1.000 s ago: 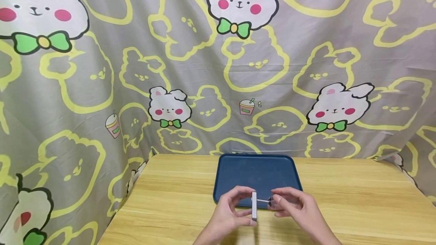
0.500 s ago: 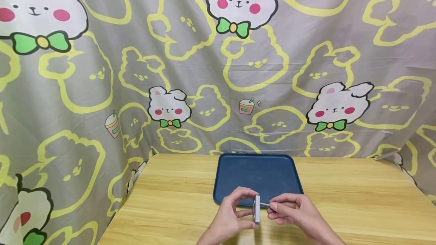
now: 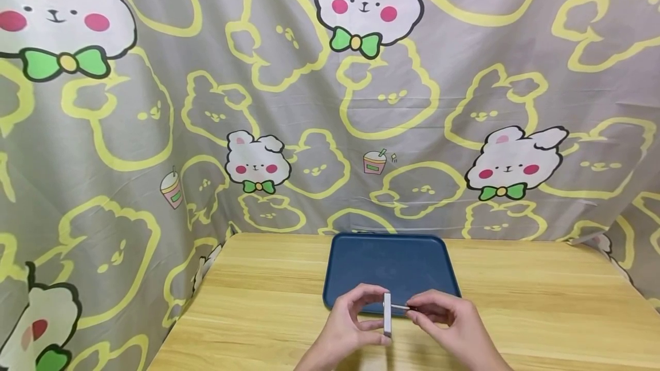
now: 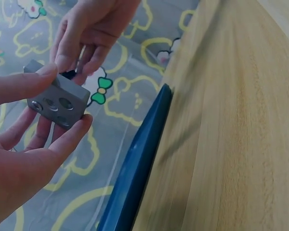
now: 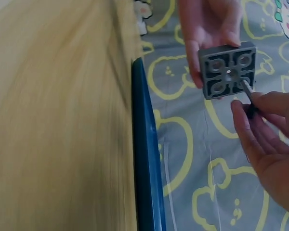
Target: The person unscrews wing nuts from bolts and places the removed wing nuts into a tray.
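My left hand (image 3: 350,322) holds a small grey square metal plate (image 3: 387,315) upright by its edges, thumb on one edge and fingers on the opposite one. In the right wrist view, the ribbed face of the plate (image 5: 237,77) shows round holes near its corners and one in the middle. My right hand (image 3: 454,316) pinches the dark end of a thin metal rod (image 3: 400,307). The rod's (image 5: 247,90) far end meets the plate's ribbed face at one corner hole; how deep it sits cannot be seen. Both hands are raised above the table.
A dark blue tray (image 3: 387,268) lies on the wooden table (image 3: 268,279), just beyond the hands. A grey cloth (image 3: 309,107) printed with rabbits and yellow outlines hangs behind and at the sides.
My right fingers were spread around the dark end, closed tighter on it half a second ago, and have now shifted their grip again. The plate turned slightly and came back edge-on.
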The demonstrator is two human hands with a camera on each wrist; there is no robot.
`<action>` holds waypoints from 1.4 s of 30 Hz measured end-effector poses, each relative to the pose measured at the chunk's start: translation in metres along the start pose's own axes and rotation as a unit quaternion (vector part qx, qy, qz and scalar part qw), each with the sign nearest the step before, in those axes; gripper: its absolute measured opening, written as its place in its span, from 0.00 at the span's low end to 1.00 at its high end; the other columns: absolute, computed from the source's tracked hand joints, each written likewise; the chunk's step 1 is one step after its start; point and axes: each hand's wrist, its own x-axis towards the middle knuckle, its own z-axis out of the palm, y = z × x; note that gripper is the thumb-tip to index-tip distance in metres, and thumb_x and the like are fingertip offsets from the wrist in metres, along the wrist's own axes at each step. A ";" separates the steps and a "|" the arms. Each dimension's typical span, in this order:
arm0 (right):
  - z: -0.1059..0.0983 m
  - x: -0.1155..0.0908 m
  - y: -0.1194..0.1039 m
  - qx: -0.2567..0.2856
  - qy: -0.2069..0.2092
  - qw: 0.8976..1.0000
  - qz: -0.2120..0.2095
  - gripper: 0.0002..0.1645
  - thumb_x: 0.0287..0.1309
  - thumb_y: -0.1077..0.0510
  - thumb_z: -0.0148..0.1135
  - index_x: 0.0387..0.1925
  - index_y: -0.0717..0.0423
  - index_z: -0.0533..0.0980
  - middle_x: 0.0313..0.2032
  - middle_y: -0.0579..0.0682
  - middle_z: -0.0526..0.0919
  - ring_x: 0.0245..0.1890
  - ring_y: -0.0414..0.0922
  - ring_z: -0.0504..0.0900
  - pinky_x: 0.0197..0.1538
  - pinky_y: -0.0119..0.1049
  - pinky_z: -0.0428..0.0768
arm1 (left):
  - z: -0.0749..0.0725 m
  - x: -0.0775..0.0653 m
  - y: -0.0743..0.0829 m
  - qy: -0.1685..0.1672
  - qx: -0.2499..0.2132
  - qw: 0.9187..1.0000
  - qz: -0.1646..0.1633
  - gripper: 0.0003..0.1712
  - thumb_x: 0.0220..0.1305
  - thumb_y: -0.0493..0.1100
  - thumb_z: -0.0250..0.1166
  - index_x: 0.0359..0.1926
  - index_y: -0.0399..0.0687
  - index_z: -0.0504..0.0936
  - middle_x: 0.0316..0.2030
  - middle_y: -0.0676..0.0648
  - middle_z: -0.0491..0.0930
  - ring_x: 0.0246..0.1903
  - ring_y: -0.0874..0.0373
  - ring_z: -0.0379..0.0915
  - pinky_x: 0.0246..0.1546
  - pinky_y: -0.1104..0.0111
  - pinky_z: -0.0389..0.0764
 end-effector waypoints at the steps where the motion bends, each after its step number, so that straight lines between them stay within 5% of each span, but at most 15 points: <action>1: 0.002 0.000 0.000 -0.024 0.014 0.999 -0.041 0.11 0.59 0.68 0.72 0.43 0.56 0.85 0.39 0.51 0.88 0.36 0.43 0.89 0.36 0.37 0.90 | 0.000 0.000 0.000 0.001 -0.001 1.000 -0.002 0.37 0.49 0.22 0.76 0.62 0.37 0.77 0.59 0.37 0.76 0.61 0.50 0.73 0.52 0.57 0.86; 5: 0.005 0.001 0.006 -0.094 0.042 0.977 -0.188 0.24 0.48 0.75 0.76 0.44 0.49 0.85 0.39 0.49 0.87 0.36 0.41 0.88 0.36 0.30 0.88 | -0.001 0.000 0.000 0.002 -0.008 1.000 -0.006 0.37 0.49 0.24 0.77 0.62 0.38 0.78 0.60 0.37 0.76 0.61 0.50 0.73 0.52 0.56 0.86; 10: 0.005 0.005 0.013 -0.149 0.068 0.938 -0.305 0.08 0.64 0.59 0.71 0.45 0.50 0.85 0.40 0.50 0.87 0.37 0.42 0.88 0.44 0.22 0.84 | -0.003 0.000 0.000 -0.006 -0.028 0.999 -0.013 0.38 0.50 0.25 0.77 0.64 0.35 0.75 0.60 0.40 0.76 0.62 0.47 0.72 0.53 0.53 0.85; 15: 0.007 0.007 0.015 -0.169 0.085 0.915 -0.356 0.15 0.73 0.50 0.61 0.44 0.56 0.86 0.41 0.52 0.86 0.37 0.45 0.88 0.46 0.21 0.83 | -0.004 0.000 0.000 -0.011 -0.040 0.999 -0.017 0.38 0.51 0.25 0.77 0.64 0.35 0.75 0.61 0.43 0.77 0.65 0.39 0.68 0.54 0.53 0.85; 20: 0.008 0.005 0.015 -0.177 0.087 0.919 -0.342 0.15 0.72 0.49 0.62 0.46 0.54 0.85 0.43 0.49 0.86 0.39 0.43 0.88 0.48 0.21 0.83 | -0.003 0.000 0.002 -0.006 -0.039 0.999 -0.022 0.38 0.50 0.26 0.77 0.64 0.35 0.75 0.60 0.42 0.77 0.65 0.39 0.69 0.54 0.52 0.85; 24: 0.007 0.002 0.011 -0.175 0.078 0.938 -0.290 0.19 0.59 0.58 0.76 0.52 0.50 0.84 0.47 0.47 0.86 0.43 0.42 0.87 0.49 0.23 0.83 | -0.003 0.000 0.002 0.000 -0.029 0.999 -0.019 0.38 0.50 0.25 0.77 0.64 0.34 0.75 0.60 0.42 0.78 0.63 0.45 0.71 0.53 0.54 0.85; 26: 0.007 0.000 0.007 -0.159 0.075 0.958 -0.227 0.25 0.54 0.64 0.78 0.54 0.48 0.83 0.48 0.46 0.86 0.44 0.42 0.87 0.48 0.24 0.84 | -0.002 0.000 0.003 0.003 -0.021 1.000 -0.014 0.38 0.49 0.24 0.77 0.64 0.34 0.76 0.59 0.42 0.78 0.62 0.48 0.72 0.53 0.55 0.85; 29: 0.005 0.000 0.001 -0.091 0.073 0.991 -0.068 0.21 0.58 0.64 0.74 0.53 0.48 0.83 0.47 0.46 0.87 0.43 0.42 0.88 0.43 0.30 0.87 | -0.001 0.000 0.003 0.003 -0.006 1.000 0.000 0.38 0.48 0.22 0.76 0.63 0.35 0.76 0.59 0.41 0.77 0.61 0.49 0.73 0.53 0.57 0.85; 31: 0.002 0.001 -0.002 -0.018 0.065 0.996 0.051 0.14 0.65 0.60 0.69 0.52 0.53 0.83 0.46 0.51 0.88 0.42 0.43 0.89 0.42 0.35 0.89 | 0.000 0.000 0.002 0.000 0.004 1.000 0.010 0.39 0.47 0.20 0.75 0.63 0.34 0.76 0.58 0.41 0.77 0.61 0.50 0.73 0.54 0.57 0.85; 33: -0.003 0.004 -0.003 0.057 0.044 0.986 0.150 0.17 0.69 0.56 0.66 0.54 0.61 0.81 0.46 0.56 0.88 0.41 0.46 0.89 0.44 0.41 0.89 | 0.001 0.000 0.002 -0.004 0.015 1.000 0.020 0.39 0.46 0.19 0.75 0.62 0.34 0.76 0.58 0.40 0.75 0.61 0.50 0.73 0.54 0.57 0.84; 36: -0.009 0.007 0.001 0.140 -0.007 0.962 0.235 0.24 0.72 0.53 0.64 0.56 0.70 0.78 0.46 0.61 0.87 0.42 0.50 0.89 0.46 0.45 0.89 | 0.001 0.000 0.000 -0.009 0.033 0.999 0.032 0.38 0.46 0.19 0.75 0.61 0.36 0.77 0.58 0.40 0.73 0.61 0.51 0.73 0.55 0.58 0.84; 42: -0.015 0.008 0.009 0.235 -0.070 0.926 0.287 0.20 0.73 0.54 0.62 0.52 0.68 0.82 0.43 0.60 0.89 0.43 0.49 0.90 0.49 0.45 0.88 | 0.003 0.000 -0.002 -0.015 0.052 0.998 0.044 0.37 0.48 0.20 0.75 0.61 0.38 0.78 0.59 0.39 0.71 0.61 0.51 0.72 0.56 0.58 0.83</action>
